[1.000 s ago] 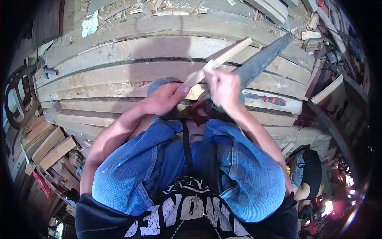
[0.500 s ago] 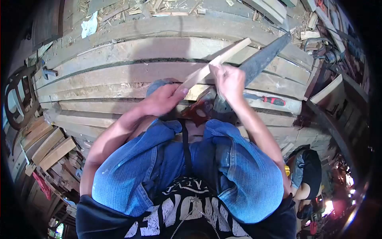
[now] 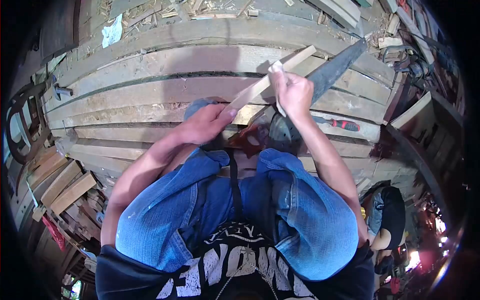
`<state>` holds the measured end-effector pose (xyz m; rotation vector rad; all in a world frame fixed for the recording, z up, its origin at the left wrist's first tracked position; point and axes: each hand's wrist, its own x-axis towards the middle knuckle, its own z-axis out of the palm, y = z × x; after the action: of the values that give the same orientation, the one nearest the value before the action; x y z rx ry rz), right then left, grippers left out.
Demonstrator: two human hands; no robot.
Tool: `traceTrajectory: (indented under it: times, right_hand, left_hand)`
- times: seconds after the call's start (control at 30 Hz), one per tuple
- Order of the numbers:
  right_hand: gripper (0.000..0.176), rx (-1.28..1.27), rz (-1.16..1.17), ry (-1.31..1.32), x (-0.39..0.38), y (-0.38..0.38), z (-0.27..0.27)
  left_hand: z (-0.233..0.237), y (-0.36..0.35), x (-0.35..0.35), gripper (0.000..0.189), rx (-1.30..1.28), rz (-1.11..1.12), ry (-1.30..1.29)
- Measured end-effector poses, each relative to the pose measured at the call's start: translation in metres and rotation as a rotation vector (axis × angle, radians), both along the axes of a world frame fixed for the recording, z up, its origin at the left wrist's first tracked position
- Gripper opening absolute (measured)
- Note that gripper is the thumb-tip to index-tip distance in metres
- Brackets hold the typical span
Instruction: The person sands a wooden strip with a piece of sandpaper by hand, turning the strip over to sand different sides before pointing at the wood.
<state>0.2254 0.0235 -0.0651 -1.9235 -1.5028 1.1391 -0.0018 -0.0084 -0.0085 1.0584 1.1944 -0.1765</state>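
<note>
My left hand [image 3: 212,122] is closed round the near end of a pale wooden strip [image 3: 260,86], which slants away to the upper right over the planks. Beside the strip, my right hand [image 3: 294,95] pinches a folded pale sheet that looks like sandpaper [image 3: 281,107], its thumb pointing up. The hand seems slightly off the wood; contact is hard to tell. Beneath the right hand lies a handsaw, its dark blade [image 3: 335,70] pointing to the upper right and its reddish-brown handle [image 3: 250,139] near my feet. The fingers of my left hand are partly hidden.
A tool with a red and black handle [image 3: 345,125] lies right of the saw. Long planks [image 3: 135,92] form the work surface. Wood offcuts [image 3: 72,192] pile up at left, shavings lie at the top, and a person's leg [image 3: 392,215] shows at lower right.
My right hand has lifted a little off the strip and shifted slightly right, turning so the pale sheet shows. My left hand and the strip stay nearly still.
</note>
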Motion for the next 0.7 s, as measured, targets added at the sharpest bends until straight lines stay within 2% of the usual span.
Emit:
traceTrajectory:
  times: [0.03, 0.07, 0.13, 0.17, 0.2, 0.27, 0.3, 0.33, 0.4, 0.43, 0.47, 0.53, 0.57, 0.6, 0.67, 0.7]
  right_hand:
    - [0.036, 0.152, -0.007, -0.001, -0.007, -0.003, 0.003]
    - [0.026, 0.004, 0.130, -0.055, -0.011, -0.010, 0.010]
    - [0.018, 0.260, 0.287, 0.064, -0.035, -0.038, 0.012]
    - [0.040, 0.304, 0.250, 0.068, -0.033, -0.036, 0.009]
    - [0.037, 0.284, 0.267, -0.015, -0.021, -0.029, -0.002]
    - [0.035, 0.209, 0.090, -0.131, 0.002, -0.002, -0.007]
    - [0.033, 0.040, 0.045, -0.189, 0.015, 0.010, -0.010]
    - [0.033, 0.125, 0.023, -0.209, 0.013, 0.009, -0.013]
    - [0.044, 0.341, 0.204, -0.224, -0.004, -0.009, -0.004]
    - [0.046, 0.379, 0.219, -0.079, -0.020, -0.023, 0.004]
    - [0.048, 0.455, 0.219, -0.046, -0.023, -0.027, -0.002]
    - [0.048, 0.379, 0.204, -0.171, -0.003, -0.007, -0.008]
    - [0.041, 0.268, 0.145, -0.239, 0.009, 0.006, -0.010]
    - [0.041, 0.270, 0.135, -0.321, 0.015, 0.016, -0.011]
    - [0.038, 0.341, 0.150, -0.210, 0.001, 0.000, -0.003]
    - [0.035, 0.357, 0.236, -0.169, -0.004, -0.016, -0.015]
  left_hand:
    - [0.000, 0.000, -0.001, 0.050, -0.010, -0.003, -0.003]
    - [0.000, -0.001, -0.002, 0.050, -0.009, -0.001, -0.002]
    - [-0.002, -0.001, -0.002, 0.049, 0.031, 0.024, -0.059]
    - [-0.002, 0.002, -0.002, 0.049, 0.036, 0.015, -0.057]
    - [0.001, 0.001, -0.001, 0.048, 0.009, 0.025, -0.050]
    - [0.003, 0.004, 0.000, 0.048, -0.010, 0.042, -0.046]
    - [0.003, 0.004, 0.001, 0.048, -0.017, 0.022, -0.012]
    - [0.005, 0.003, 0.001, 0.048, -0.024, 0.003, 0.024]
    - [0.003, 0.003, -0.001, 0.048, -0.032, 0.000, 0.017]
    - [0.003, 0.004, 0.000, 0.049, -0.049, -0.006, 0.010]
    - [0.002, 0.006, 0.000, 0.049, -0.047, -0.010, 0.010]
    - [0.003, 0.003, 0.001, 0.049, -0.004, -0.014, 0.045]
    - [0.004, 0.001, 0.000, 0.049, -0.009, -0.019, 0.047]
    - [0.005, -0.001, 0.000, 0.048, -0.008, 0.014, 0.030]
    - [0.004, 0.002, 0.001, 0.048, 0.018, 0.044, 0.006]
    - [0.002, 0.001, 0.000, 0.048, -0.002, 0.014, 0.008]
